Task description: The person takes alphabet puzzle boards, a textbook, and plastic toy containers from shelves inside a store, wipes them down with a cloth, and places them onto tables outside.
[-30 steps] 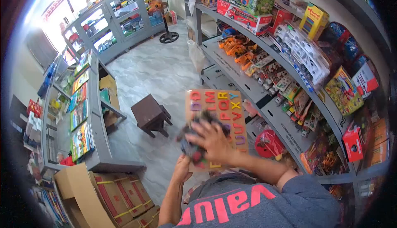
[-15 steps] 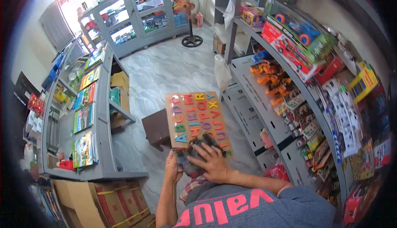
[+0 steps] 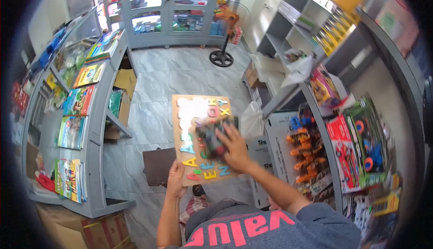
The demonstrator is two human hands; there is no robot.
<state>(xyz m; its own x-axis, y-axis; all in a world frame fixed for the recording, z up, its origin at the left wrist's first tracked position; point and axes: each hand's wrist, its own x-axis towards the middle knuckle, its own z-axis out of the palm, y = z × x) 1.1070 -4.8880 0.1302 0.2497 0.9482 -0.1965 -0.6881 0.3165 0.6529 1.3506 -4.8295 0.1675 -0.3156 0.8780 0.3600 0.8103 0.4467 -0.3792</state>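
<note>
My left hand (image 3: pixel 177 174) grips the lower left edge of a tan alphabet board (image 3: pixel 178 127) with raised coloured letters. The board is held up over the floor, and glare whitens its upper left letters. Spread over a bunched dark patterned cloth (image 3: pixel 208 137), my right hand (image 3: pixel 233 147) presses it against the middle right of the board. Some letters are hidden under the cloth and hand. Just left of the board, a dark brown low stool or box (image 3: pixel 158 165) stands on the floor.
A glass counter (image 3: pixel 97 158) with books (image 3: pixel 72 131) runs along the left. Shelves with boxed toys (image 3: pixel 372 140) and orange toy vehicles (image 3: pixel 306 149) line the right. A standing fan (image 3: pixel 225 37) and glass cabinet (image 3: pixel 169 14) are at the back. Cardboard boxes (image 3: pixel 90 231) sit lower left.
The cloth under my right hand has moved from the board's lower edge up to its middle right, uncovering lower letters. My left hand now grips the board's edge. The view has turned right.
</note>
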